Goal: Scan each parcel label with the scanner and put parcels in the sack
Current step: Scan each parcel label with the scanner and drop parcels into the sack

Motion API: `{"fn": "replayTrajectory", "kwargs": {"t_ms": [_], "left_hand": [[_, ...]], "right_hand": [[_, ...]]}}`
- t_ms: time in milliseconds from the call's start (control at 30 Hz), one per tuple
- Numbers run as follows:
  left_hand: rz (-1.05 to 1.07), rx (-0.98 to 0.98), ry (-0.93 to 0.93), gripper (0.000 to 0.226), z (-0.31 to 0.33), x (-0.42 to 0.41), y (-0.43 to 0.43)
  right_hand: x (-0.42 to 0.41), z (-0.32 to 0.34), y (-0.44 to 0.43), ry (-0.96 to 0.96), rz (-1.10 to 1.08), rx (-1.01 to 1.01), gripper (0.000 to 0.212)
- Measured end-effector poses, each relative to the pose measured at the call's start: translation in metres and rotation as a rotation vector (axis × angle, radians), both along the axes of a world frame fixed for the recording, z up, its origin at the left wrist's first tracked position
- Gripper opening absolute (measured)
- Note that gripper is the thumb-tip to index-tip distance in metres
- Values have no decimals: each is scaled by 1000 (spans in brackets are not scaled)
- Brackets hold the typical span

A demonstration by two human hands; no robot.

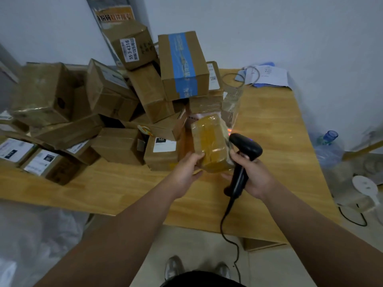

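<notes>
Right above the near part of the wooden table, a small parcel wrapped in glossy yellowish tape is held up on end. The left hand grips its lower end, fingers curled round the edge. Just beside it, the right hand is wrapped round the handle of a black scanner, whose head sits against the parcel's right side, where a reddish glow shows. The scanner's cable drops past the table edge to the pale floor. Behind the parcel a jumbled heap of cardboard boxes covers the table's left half and leans toward the white wall. Loose papers lie at the far corner; a clear water bottle stands on the floor to the right. One box label reads "55-3-4316", another "102", and a tall box carries blue printed tape, its writing too blurred to read.
</notes>
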State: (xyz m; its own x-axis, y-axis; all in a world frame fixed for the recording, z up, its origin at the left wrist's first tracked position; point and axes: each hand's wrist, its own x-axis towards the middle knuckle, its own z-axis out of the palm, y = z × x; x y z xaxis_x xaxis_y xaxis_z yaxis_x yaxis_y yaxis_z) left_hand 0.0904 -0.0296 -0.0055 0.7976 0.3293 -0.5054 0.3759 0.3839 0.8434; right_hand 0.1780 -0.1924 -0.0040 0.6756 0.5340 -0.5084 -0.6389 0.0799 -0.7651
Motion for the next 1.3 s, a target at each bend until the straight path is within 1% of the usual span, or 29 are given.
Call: {"fn": "replayTrajectory", "kwargs": {"t_ms": [67,133,200,267,333,433,500,533,600,633,733,933,1067,1300], "left_hand": [[13,134,11,33,-1,-4,0],[82,228,-46,34,7,-7,-1],[124,243,-83,30,16,-9,0],[56,259,-66,23,22,-10,2],[-7,281,-6,35,26,-11,9],[5,289,79,57,23,-11,25],[27,318,78,64,20,-12,32],[30,328,80,64,18,-12,33],[47,359,92,57,16,-14,36],[51,377,98,54,15,-14,37],[51,396,90,53,14,-14,38],[61,400,86,54,12,-11,37],[59,408,92,46,8,-9,36],[37,432,110,51,3,-9,41]], "right_hand": [[-4,6,9,-72,-40,17,37],[-9,10,17,-185,-69,-47,34],[-15,14,25,-276,-89,-84,30],[-21,18,32,-354,-88,-117,24],[-25,19,35,-406,-66,-174,19],[-27,24,35,-494,-22,-281,10],[-25,32,33,-588,-14,-332,8],[-25,37,32,-606,-6,-334,12],[-25,49,31,-581,26,-304,27],[-25,55,31,-572,47,-291,32],[-26,69,31,-582,97,-293,36],[-27,70,29,-565,162,-325,26],[-27,70,31,-609,161,-343,30],[-24,73,31,-639,192,-394,26]]}}
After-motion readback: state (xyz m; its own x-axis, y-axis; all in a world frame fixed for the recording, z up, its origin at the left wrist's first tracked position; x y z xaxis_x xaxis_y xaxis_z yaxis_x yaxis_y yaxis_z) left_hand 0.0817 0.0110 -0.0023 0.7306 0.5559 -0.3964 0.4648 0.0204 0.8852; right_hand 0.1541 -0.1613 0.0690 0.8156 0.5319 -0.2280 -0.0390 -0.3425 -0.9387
